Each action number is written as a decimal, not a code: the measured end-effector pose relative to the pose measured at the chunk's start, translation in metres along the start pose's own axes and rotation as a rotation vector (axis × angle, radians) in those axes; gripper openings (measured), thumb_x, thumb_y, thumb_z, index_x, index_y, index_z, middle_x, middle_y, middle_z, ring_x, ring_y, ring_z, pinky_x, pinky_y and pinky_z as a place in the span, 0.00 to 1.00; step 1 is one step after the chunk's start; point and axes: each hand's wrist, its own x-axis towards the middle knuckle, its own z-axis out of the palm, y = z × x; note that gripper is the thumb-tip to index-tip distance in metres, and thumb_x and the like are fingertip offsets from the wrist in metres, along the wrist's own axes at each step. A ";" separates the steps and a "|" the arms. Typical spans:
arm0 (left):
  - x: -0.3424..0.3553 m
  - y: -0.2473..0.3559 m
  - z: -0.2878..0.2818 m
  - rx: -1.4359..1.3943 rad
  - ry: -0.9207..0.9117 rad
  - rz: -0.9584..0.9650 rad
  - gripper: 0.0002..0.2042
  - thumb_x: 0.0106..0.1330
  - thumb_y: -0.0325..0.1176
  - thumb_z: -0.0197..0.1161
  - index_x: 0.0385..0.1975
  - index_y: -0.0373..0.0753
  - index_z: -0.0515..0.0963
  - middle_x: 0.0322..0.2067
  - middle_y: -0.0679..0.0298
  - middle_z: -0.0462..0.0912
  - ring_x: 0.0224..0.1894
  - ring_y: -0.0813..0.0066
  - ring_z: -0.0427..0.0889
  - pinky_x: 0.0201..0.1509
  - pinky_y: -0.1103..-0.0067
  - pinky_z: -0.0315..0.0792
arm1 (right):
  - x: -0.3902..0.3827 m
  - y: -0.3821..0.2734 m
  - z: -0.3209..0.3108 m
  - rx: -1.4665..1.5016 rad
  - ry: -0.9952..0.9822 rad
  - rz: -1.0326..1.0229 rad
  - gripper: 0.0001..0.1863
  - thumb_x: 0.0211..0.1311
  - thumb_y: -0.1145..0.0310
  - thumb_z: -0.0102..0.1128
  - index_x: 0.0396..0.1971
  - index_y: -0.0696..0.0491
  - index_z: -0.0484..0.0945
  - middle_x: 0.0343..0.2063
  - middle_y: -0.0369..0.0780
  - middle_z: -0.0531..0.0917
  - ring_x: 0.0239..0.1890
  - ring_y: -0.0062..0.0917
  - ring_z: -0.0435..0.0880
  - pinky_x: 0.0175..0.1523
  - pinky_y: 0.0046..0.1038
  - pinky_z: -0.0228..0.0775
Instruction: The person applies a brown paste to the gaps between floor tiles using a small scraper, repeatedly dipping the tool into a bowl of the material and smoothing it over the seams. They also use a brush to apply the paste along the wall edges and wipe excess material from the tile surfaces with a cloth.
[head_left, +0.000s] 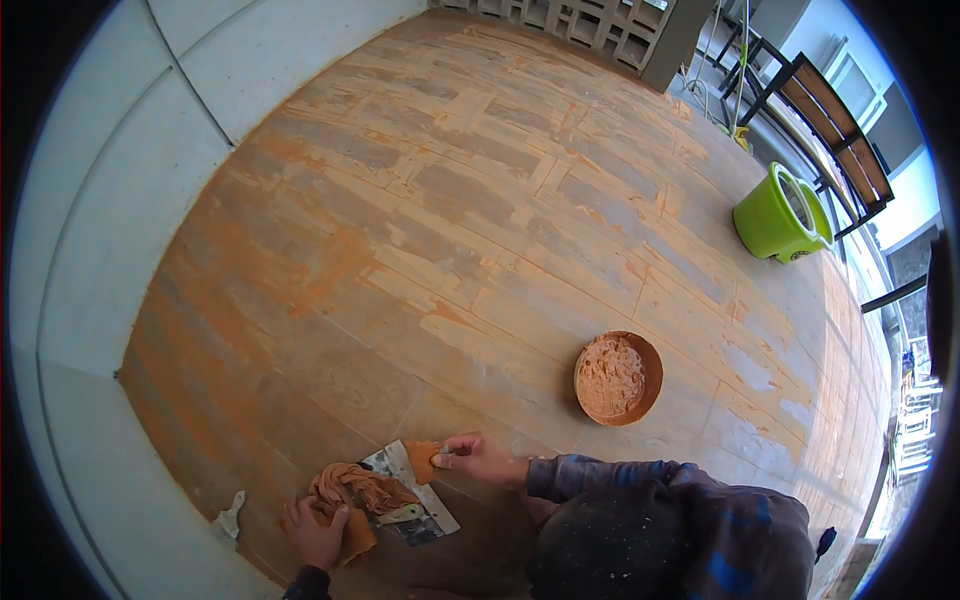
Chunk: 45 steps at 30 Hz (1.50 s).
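Note:
My right hand [478, 460] pinches a small flat orange-smeared piece [422, 461] between thumb and fingers, at the upper edge of a wide flat metal plate [440, 520]. Across that plate lies a crumpled brown rag [365, 487], and a short pale green-and-white handle [402, 514] sticks out beside it. My left hand [316, 538] is closed around another orange-smeared flat piece [358, 541], close against the rag's lower left end; its palm side is hidden. A round bowl [655, 372] of thick pinkish-orange paste stands on the floor, right of and beyond my right hand.
A white putty knife [232, 517] lies beside the white wall [90, 220] on the left. Orange paste streaks the tiled floor [480, 290]. At right stand a green mop bucket [765, 222] and a wood-and-metal bench [825, 105]. Pierced blocks [590, 22] border the far end.

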 end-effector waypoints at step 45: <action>-0.022 0.102 -0.008 -0.483 -0.316 0.287 0.07 0.59 0.27 0.63 0.30 0.33 0.72 0.23 0.60 0.74 0.27 0.77 0.73 0.34 0.73 0.71 | -0.223 -0.034 -0.203 0.415 0.716 -0.612 0.14 0.79 0.66 0.51 0.56 0.55 0.77 0.55 0.37 0.82 0.57 0.22 0.79 0.62 0.32 0.72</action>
